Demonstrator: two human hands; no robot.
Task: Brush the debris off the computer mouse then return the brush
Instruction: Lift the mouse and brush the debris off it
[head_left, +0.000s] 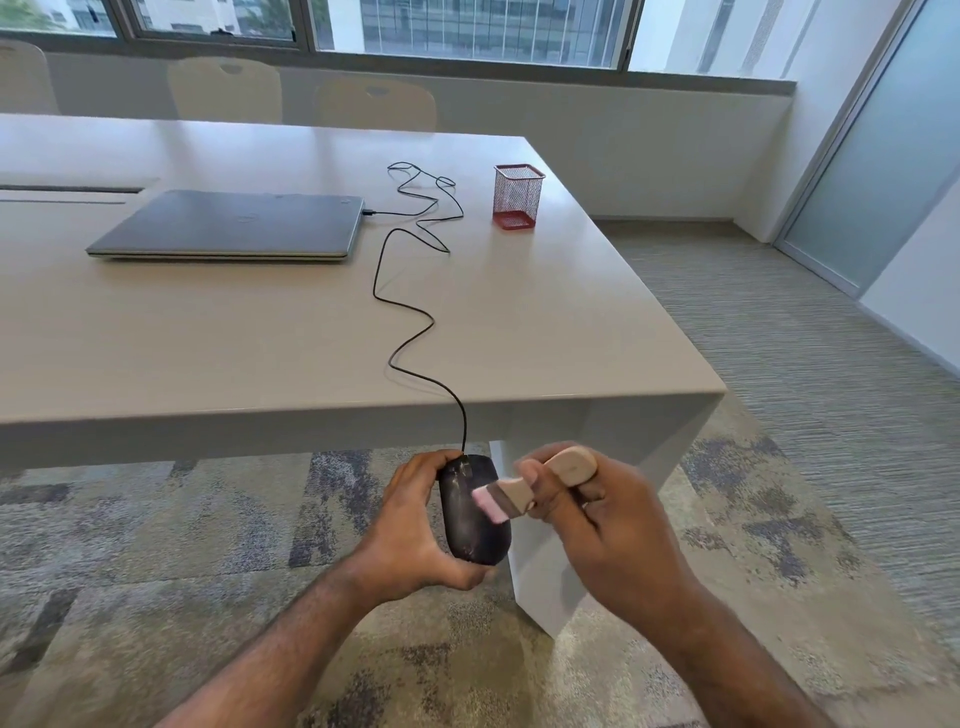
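A black wired computer mouse (470, 519) with pale dusty streaks is held off the table, below its front edge, in my left hand (410, 535). My right hand (597, 525) grips a small brush (524, 491) by its light wooden handle. The pinkish bristles lie against the mouse's right upper side. The mouse's black cable (410, 306) runs up over the table edge and across the top in loops.
A closed grey laptop (234, 226) lies on the white table (208, 353), with the cable plugged in at its right. A red mesh pen holder (517, 196) stands near the table's right edge. Chairs stand behind the table; patterned carpet lies below.
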